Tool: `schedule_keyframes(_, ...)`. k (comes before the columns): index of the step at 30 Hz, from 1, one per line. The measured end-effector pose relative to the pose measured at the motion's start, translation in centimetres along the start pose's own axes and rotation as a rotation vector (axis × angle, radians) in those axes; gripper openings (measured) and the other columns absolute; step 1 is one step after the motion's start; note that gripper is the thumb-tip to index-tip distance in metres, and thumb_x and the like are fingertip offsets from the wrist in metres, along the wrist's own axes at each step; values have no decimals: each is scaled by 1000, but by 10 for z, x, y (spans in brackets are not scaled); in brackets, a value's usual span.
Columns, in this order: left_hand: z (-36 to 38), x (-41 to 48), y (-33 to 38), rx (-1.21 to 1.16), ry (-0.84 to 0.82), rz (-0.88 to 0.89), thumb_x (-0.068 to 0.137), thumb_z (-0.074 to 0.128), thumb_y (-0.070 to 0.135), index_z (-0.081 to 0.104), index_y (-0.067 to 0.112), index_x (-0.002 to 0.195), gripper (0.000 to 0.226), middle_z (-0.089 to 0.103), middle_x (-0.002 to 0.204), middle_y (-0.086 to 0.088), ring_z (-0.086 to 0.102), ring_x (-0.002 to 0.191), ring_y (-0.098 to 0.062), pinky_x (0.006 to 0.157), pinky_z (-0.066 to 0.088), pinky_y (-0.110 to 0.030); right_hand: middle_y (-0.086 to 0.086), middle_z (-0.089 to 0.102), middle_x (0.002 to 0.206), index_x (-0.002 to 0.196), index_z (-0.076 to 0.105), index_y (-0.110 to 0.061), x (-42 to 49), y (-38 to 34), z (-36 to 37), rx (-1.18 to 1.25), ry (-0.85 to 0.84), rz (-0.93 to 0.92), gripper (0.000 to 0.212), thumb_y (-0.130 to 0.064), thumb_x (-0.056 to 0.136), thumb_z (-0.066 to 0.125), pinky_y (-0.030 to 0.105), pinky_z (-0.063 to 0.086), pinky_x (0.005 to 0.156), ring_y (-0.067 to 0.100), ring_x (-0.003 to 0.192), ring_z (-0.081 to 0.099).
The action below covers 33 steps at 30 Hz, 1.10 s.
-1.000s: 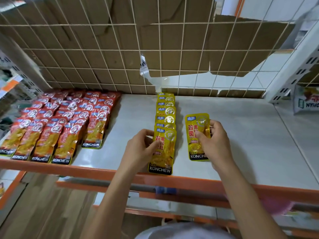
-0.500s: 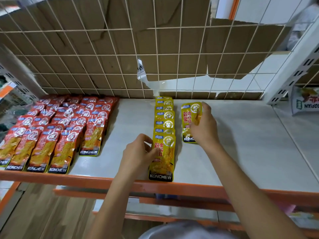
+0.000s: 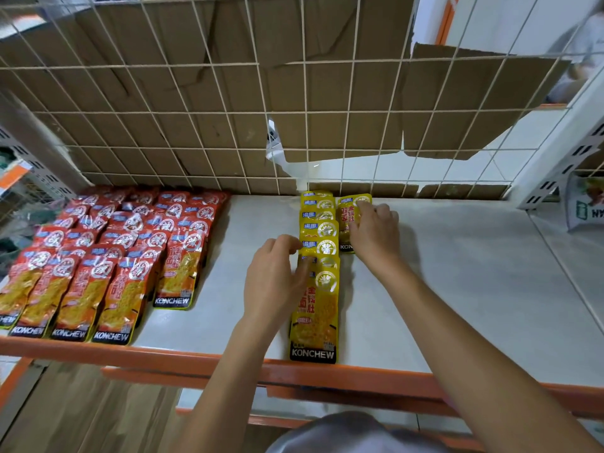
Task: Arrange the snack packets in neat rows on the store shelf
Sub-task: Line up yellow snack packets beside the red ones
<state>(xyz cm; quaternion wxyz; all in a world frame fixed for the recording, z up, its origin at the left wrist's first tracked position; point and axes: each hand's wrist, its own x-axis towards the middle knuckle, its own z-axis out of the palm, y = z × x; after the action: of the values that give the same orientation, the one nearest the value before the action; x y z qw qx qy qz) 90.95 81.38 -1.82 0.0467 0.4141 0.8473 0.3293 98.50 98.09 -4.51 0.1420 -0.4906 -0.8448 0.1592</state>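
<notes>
A row of overlapping yellow KONCHEW packets runs from the shelf's front edge back to the wire grid. My left hand rests on the left side of this row, fingers touching a packet near the middle. A single yellow packet lies flat at the back of the shelf, just right of the row. My right hand presses on it, fingers spread over its lower half. Several rows of red KONCHEW packets fill the left part of the shelf.
The white shelf board has an orange front rail. A wire grid backed with torn cardboard closes the back. A white bracket upright and a bagged product stand at the right.
My right hand carried the single yellow packet from the front of the shelf to the back, beside the row's far end. My left hand slid a little farther up the yellow row.
</notes>
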Motion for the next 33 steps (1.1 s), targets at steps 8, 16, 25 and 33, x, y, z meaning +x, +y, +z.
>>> schedule_keyframes(8,12,13,10,52,8,85,87,61,20,60,15,114,27,58,117,-4,47,110,-26,77,32,-24,15,49,124,132,45,-15,9,-1,-2,-121,34,-51,41,-33,95,47,42,39,86,35,117,40)
schedule_keyframes(16,17,19,14,58,28,125,83,65,17,63,12,110,27,60,114,-9,49,106,-32,82,39,-34,13,47,113,120,57,-18,9,1,-2,-131,77,-36,35,-38,93,47,40,38,82,33,109,40)
schedule_keyframes(25,25,43,41,98,34,204,88,60,12,65,10,112,25,62,115,-12,49,109,-36,84,41,-39,15,60,117,113,64,-7,-24,33,-27,98,180,-5,29,-22,90,56,40,39,89,36,109,47)
schedule_keyframes(33,61,47,85,176,52,381,77,61,8,68,8,98,22,66,93,-16,56,89,-41,78,37,-37,12,62,119,112,66,-7,-75,111,-79,149,322,165,28,-15,86,61,41,41,93,33,113,49)
